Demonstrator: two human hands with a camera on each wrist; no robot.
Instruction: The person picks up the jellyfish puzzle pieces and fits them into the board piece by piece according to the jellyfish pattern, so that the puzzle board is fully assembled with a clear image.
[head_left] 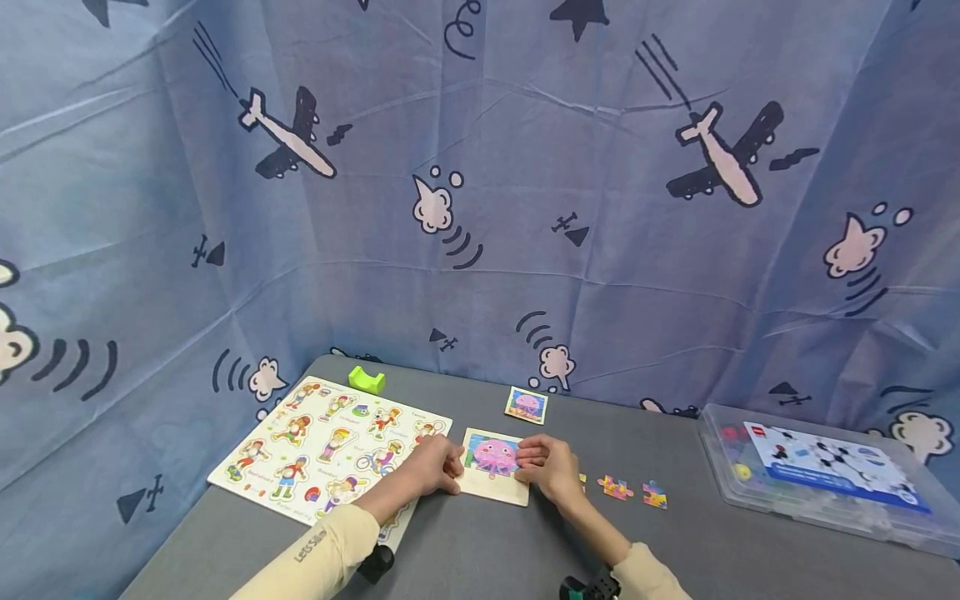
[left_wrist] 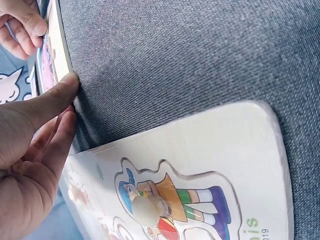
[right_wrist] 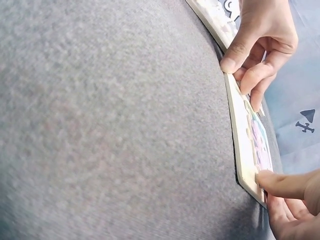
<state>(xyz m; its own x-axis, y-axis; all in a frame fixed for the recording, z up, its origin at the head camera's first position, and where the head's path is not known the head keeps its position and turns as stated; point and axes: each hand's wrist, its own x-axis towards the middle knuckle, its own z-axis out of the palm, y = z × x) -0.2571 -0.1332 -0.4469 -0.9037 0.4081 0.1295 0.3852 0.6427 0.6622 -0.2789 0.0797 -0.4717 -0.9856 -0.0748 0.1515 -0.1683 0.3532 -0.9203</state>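
The puzzle board (head_left: 491, 486) lies between left fingers (head_left: 452, 455) and right fingers (head_left: 533, 451), pinched at opposite edges.

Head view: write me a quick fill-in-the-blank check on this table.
1. The small block near the curtain is coloured ____.
2. The clear plastic case lies on the table toward the person's ____ side.
3. Left to right, the puzzle tray sits ____ the left hand and right hand.
Missing words: green; right; between.
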